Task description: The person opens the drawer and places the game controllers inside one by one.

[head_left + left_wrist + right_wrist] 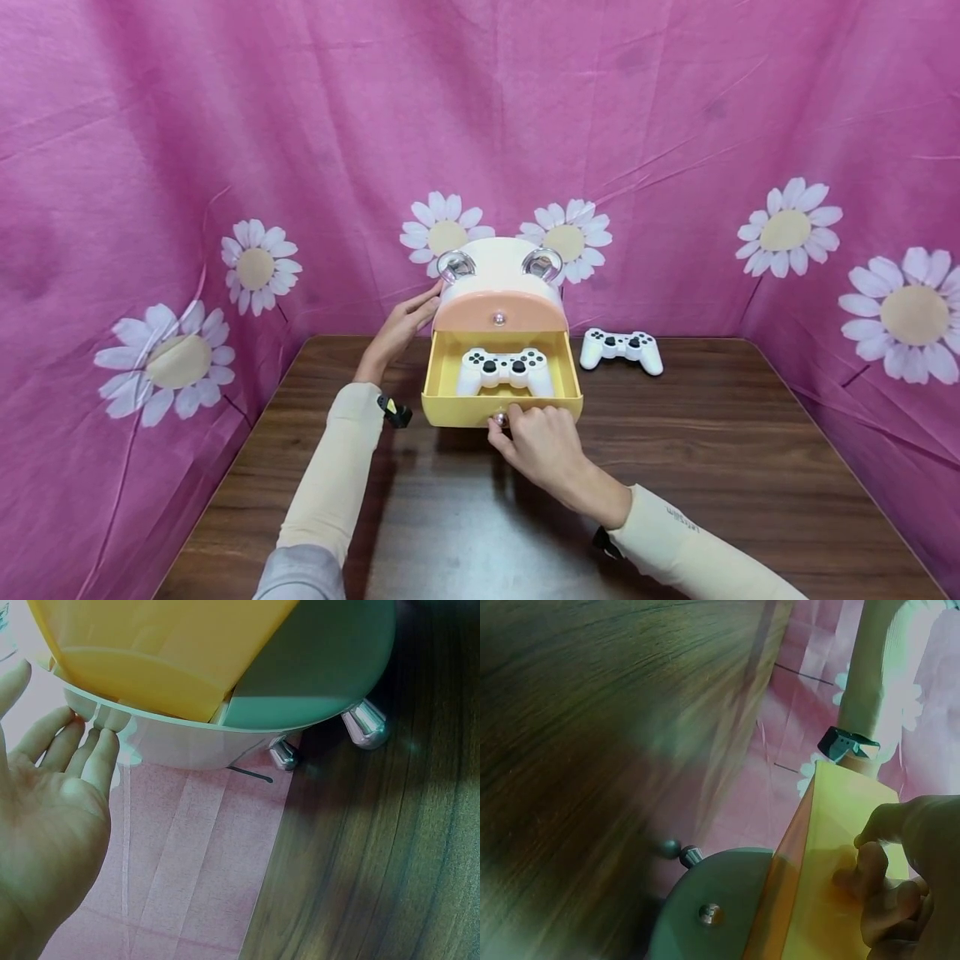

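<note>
A small drawer cabinet (495,258) with a white rounded top and two silver eye-like ornaments stands on the table. Its yellow drawer (453,412) is pulled out and holds a white game controller (504,367). My right hand (551,446) pinches the silver knob (500,420) on that drawer's front; in the right wrist view the fingers hide the knob. Against the cabinet's left side rests my left hand (401,329), fingers extended; the left wrist view shows its fingertips touching the pale wall (180,746). Above the yellow drawer, the orange drawer (472,313) is closed.
A second white controller (621,350) lies on the wooden table (712,450), right of the cabinet. Pink cloth (660,150) with daisies hangs behind and at both sides. Silver feet (365,724) hold up the cabinet's green lower part (315,667).
</note>
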### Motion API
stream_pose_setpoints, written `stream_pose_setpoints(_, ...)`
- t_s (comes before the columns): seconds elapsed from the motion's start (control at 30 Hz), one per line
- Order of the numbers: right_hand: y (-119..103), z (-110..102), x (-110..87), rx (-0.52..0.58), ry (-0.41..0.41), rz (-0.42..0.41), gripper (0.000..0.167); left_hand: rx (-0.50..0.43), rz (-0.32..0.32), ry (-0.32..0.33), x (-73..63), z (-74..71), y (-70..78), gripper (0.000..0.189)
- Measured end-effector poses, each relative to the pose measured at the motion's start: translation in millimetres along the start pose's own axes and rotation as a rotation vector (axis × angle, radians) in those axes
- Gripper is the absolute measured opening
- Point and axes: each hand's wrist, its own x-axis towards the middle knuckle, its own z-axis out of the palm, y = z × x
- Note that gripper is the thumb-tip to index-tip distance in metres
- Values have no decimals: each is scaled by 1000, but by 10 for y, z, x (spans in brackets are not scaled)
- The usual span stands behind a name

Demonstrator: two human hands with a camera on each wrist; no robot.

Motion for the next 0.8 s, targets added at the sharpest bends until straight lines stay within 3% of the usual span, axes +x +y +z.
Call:
stream_pose_setpoints(0.3, 6, -29, 40, 17, -5, 4, 41, 0, -9, 4, -7, 13, 8, 58)
stream_pose_setpoints(0.6, 18, 12, 149, 17, -97, 58, 46, -51, -13, -2, -5, 19, 19, 59)
stream_pose_setpoints(0.8, 67, 65, 243, 18, -161, 87, 49, -24, -25, 3, -5, 14, 13, 59)
